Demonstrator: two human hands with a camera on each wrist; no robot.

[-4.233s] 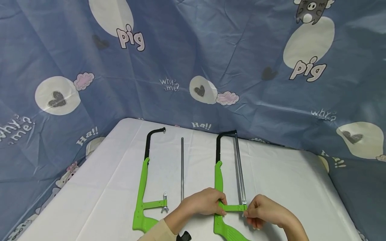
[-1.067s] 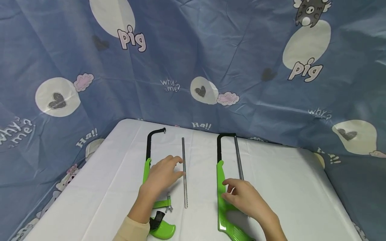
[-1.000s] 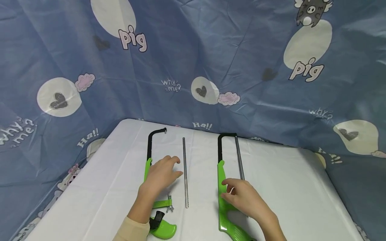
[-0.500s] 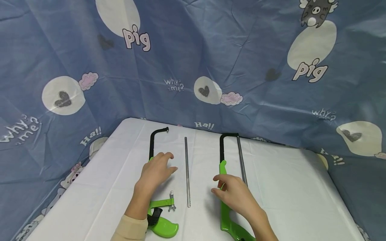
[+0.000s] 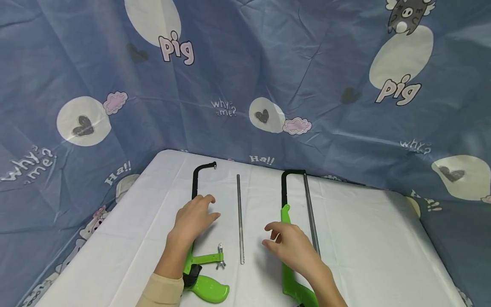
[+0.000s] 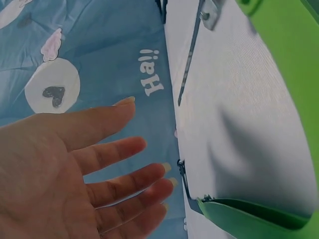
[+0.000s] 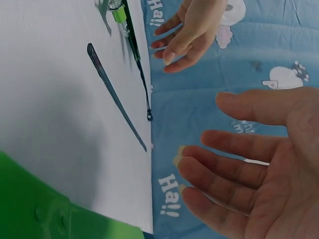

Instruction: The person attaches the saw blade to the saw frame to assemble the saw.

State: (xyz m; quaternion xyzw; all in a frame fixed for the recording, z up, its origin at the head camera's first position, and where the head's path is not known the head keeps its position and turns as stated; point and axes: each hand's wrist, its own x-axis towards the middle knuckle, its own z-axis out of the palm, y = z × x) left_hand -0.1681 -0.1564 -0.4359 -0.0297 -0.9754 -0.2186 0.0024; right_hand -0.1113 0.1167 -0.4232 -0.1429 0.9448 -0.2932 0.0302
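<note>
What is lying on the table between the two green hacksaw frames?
A loose hacksaw blade lies between the left frame and right frame, clearest in the head view.

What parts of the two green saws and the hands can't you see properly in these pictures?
- Left saw frame: the left hand covers its middle in the head view.
- Right saw: the right hand hides its grip, and the bottom edge cuts off the handle end.
- Wing nut: too small to make out.
- Wrist views: green handles blurred and cropped.
</note>
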